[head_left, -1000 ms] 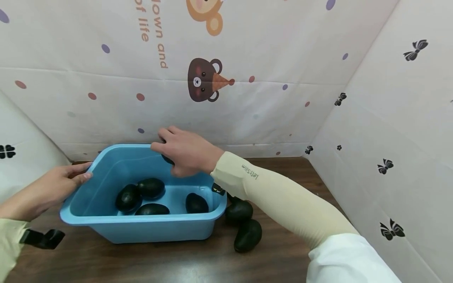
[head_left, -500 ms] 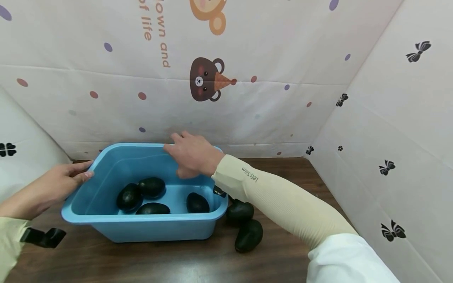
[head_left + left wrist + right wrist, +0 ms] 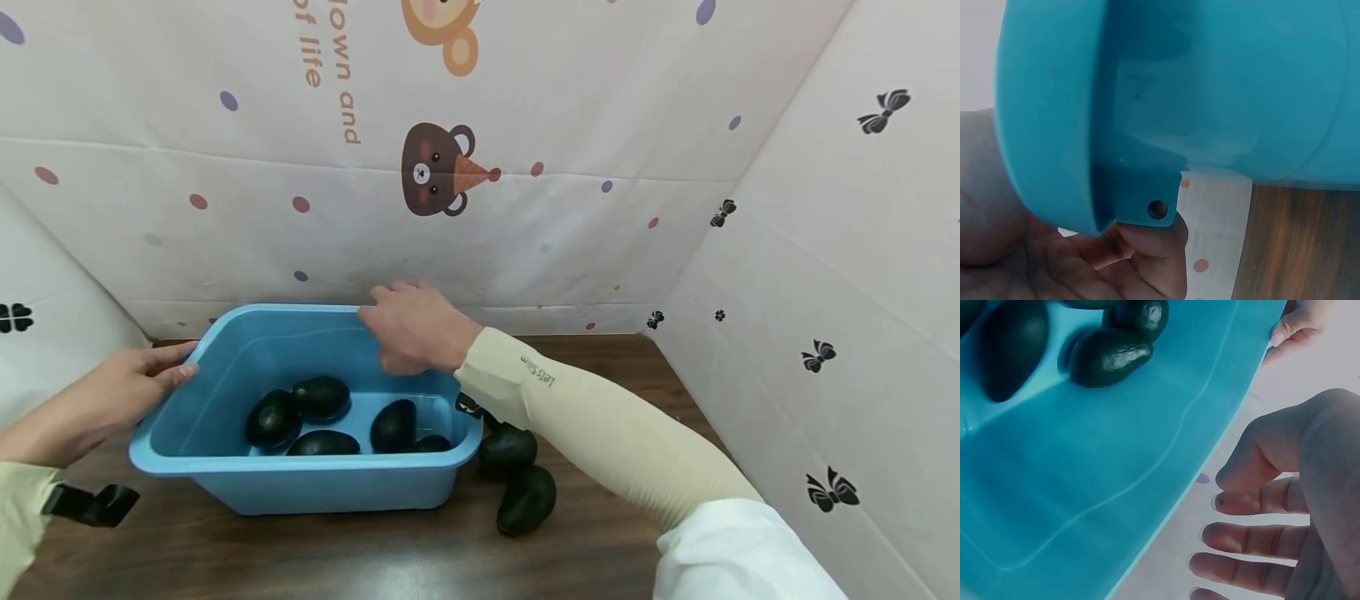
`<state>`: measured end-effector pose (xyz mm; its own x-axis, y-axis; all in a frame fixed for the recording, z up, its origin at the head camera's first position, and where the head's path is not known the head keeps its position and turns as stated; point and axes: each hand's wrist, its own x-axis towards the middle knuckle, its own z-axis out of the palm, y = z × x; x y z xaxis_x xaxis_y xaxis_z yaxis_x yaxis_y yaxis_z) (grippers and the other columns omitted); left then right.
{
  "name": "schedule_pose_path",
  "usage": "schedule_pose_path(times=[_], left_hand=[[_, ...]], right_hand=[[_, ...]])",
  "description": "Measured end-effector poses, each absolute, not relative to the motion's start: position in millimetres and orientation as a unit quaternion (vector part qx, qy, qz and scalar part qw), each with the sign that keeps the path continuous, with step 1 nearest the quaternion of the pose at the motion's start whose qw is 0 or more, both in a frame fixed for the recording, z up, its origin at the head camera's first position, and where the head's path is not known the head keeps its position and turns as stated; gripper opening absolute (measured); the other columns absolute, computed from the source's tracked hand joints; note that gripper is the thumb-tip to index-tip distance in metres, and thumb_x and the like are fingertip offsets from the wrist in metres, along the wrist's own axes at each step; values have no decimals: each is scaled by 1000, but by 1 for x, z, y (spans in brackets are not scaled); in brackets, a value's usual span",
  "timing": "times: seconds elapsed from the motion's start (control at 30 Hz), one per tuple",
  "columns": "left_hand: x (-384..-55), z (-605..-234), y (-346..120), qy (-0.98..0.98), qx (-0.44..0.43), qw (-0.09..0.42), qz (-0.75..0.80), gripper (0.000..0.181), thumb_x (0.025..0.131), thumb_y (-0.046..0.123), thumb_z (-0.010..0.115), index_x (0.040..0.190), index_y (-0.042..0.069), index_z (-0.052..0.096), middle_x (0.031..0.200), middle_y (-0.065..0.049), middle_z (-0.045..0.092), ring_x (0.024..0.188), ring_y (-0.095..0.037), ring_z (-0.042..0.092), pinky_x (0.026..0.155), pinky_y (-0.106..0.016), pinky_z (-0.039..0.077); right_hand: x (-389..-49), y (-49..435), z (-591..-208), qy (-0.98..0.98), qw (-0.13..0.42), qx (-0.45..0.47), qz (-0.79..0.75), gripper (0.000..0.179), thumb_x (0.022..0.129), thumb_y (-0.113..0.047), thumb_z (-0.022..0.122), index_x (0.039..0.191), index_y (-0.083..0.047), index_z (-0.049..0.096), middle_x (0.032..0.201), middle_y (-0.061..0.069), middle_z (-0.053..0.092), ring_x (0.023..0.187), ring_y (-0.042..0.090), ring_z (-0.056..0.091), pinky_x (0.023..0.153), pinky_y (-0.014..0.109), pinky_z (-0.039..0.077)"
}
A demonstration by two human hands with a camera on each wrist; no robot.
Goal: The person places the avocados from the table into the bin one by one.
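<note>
In the head view my left hand (image 3: 123, 400) grips the left rim of a blue plastic basin (image 3: 322, 492), thumb on top. The left wrist view shows my fingers (image 3: 1154, 250) bent beneath the rim's tab. Over the basin's far right side is my right hand (image 3: 423, 329), holding nothing; its fingers (image 3: 1247, 540) are loosely bent in the right wrist view. Inside lie dark green avocados: a cluster of three, including one avocado (image 3: 273, 417), on the left, and an avocado (image 3: 393, 425) beside a partly hidden avocado (image 3: 433, 444) on the right.
Two more avocados, one (image 3: 508, 450) behind the other (image 3: 527, 500), lie on the brown wooden table (image 3: 600, 542) right of the basin. A printed white sheet (image 3: 525, 242) hangs behind, and white side panels (image 3: 840, 292) bound the table.
My right hand held an avocado over the basin, then let it go; that avocado now lies in the right part of the basin. The hand has moved slightly right. My left hand keeps its grip.
</note>
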<state>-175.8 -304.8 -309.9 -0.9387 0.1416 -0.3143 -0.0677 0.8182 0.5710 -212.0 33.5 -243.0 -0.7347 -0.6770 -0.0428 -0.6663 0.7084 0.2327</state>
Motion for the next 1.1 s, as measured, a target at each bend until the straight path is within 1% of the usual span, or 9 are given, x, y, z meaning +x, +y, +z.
schedule_pose_path(times=[0.3,0.5,0.67,0.77,0.93,1.1], left_hand=[[-175,-310,-305,936,18,178,304,76,103,50,31,151,-4,8,140,-48,25,110,-60,51,68,-49,56],[-175,-310,-306,935,20,180,306,77,102,51,30,151,-4,8,140,-48,25,111,-61,50,68,-49,56],[-175,-310,-306,936,25,178,302,77,102,51,29,151,-4,8,141,-48,25,111,-61,50,69,-49,56],[-175,-310,-306,937,26,177,302,76,103,50,29,152,-4,8,141,-48,25,112,-61,50,69,-48,55],[-175,-310,-305,937,24,179,298,75,103,50,29,152,-3,7,140,-48,26,110,-59,52,68,-46,55],[-175,-309,-304,938,23,178,297,75,103,49,29,152,-3,7,140,-48,26,110,-59,52,68,-46,56]], right_hand=[[-217,51,-236,-934,16,345,-94,47,90,-36,61,134,-20,55,128,1,57,111,18,53,101,41,48],[-220,71,-234,-937,24,343,-68,45,90,-33,62,132,-18,55,118,2,59,100,16,54,93,36,52],[-220,92,-235,-939,32,334,-67,41,90,-30,60,129,-18,54,110,0,57,92,14,53,84,31,52],[-216,107,-236,-938,45,338,-60,38,90,-29,60,126,-17,54,106,0,56,89,14,52,81,30,51],[-202,132,-240,-930,84,356,-37,33,89,-28,62,119,-17,57,100,-1,55,86,13,49,77,28,51],[-184,156,-248,-922,122,367,-12,24,88,-23,59,112,-17,58,93,-3,52,81,11,45,69,25,47]])
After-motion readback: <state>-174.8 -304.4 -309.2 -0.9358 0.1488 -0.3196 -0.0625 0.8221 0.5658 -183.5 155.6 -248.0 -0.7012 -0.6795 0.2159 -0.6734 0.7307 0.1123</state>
